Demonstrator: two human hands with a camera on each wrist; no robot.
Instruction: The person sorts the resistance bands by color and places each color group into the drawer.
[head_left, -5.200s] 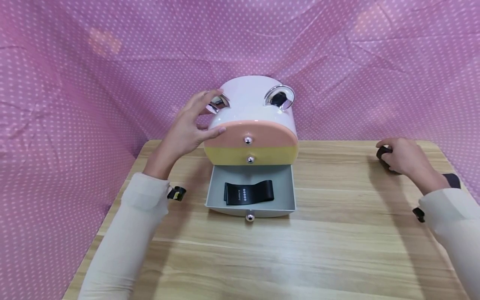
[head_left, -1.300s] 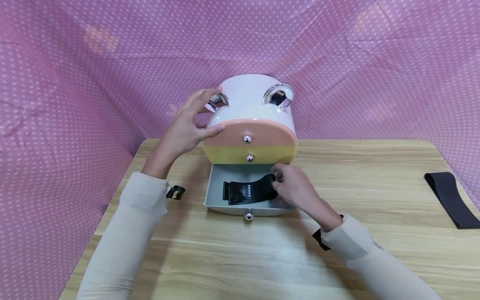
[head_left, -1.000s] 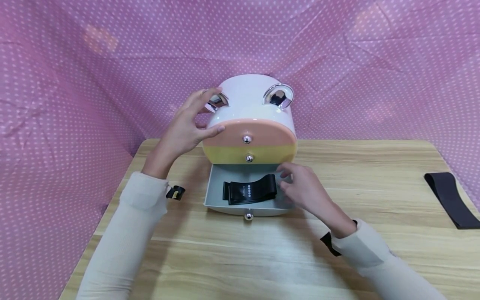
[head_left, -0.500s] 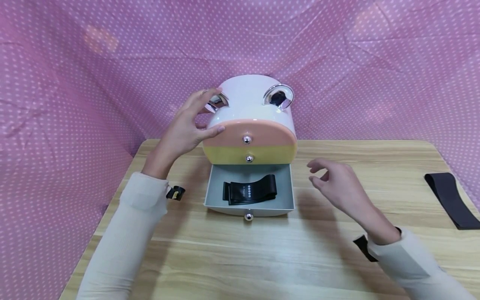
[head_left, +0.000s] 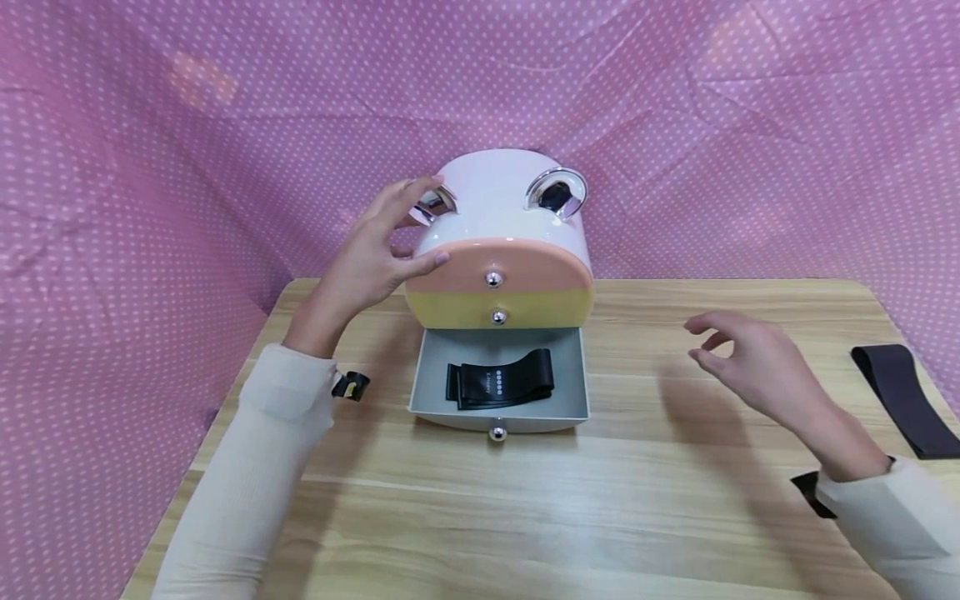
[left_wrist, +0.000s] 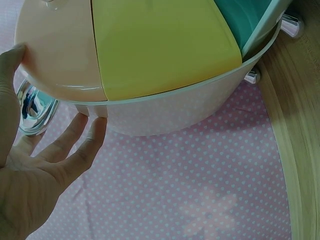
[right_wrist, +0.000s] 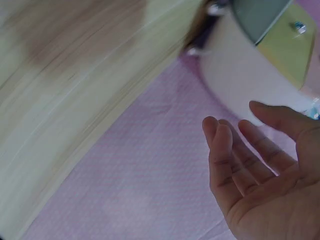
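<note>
A white drawer box [head_left: 495, 200] with chrome ear-like loops has its bottom drawer [head_left: 577, 392] pulled out. Folded black resistance bands [head_left: 517, 379], the upper one printed with dots and small lettering, lie in that drawer. My left hand [head_left: 367, 246] grips the box's left side: in the left wrist view the thumb [left_wrist: 11, 57] is on the peach front and the fingers touch the side wall. My right hand [head_left: 765, 367] hovers above the table right of the box, fingers loosely bent, holding nothing. Another dark band [head_left: 903, 400] lies near the table's right edge.
The peach drawer [head_left: 465, 267] and yellow drawer [head_left: 450, 310] stand closed, each with a round chrome knob. Pink dotted cloth [head_left: 675, 125] hangs behind and left of the wooden table [head_left: 525, 517].
My right hand let go of a band in the drawer and moved right across the table. Earlier it gripped a band at the far right. The left hand stays put.
</note>
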